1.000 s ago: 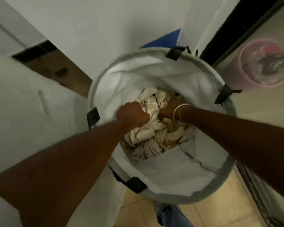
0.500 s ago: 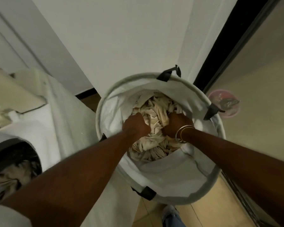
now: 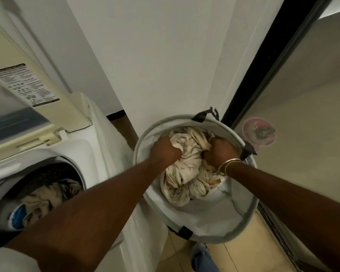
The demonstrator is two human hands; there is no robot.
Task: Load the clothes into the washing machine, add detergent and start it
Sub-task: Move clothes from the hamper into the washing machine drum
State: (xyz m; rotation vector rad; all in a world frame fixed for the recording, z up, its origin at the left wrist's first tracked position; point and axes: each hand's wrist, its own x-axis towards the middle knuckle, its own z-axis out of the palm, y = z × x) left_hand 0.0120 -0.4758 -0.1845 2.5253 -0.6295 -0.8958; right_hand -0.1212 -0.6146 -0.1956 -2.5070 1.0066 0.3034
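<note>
The laundry basket (image 3: pixel 204 220) has a wide mouth, but the cream clothes (image 3: pixel 186 169) fill most of it, and the left hand (image 3: pixel 164 152) and right hand (image 3: pixel 218 152) are both sunk in that bundle; bare room shows only along the near inner wall. The basket is hemmed in by the washing machine (image 3: pixel 98 154) just beside it on the left, the white wall (image 3: pixel 165 65) behind and the dark door frame (image 3: pixel 263 65) near its right, so the free way out is upward. The drum opening (image 3: pixel 53 173) gapes to the left, part filled with laundry (image 3: pixel 39 197); the raised lid (image 3: pixel 71 107) stands over its far edge, and the left forearm (image 3: pixel 98 203) crosses its near right corner
</note>
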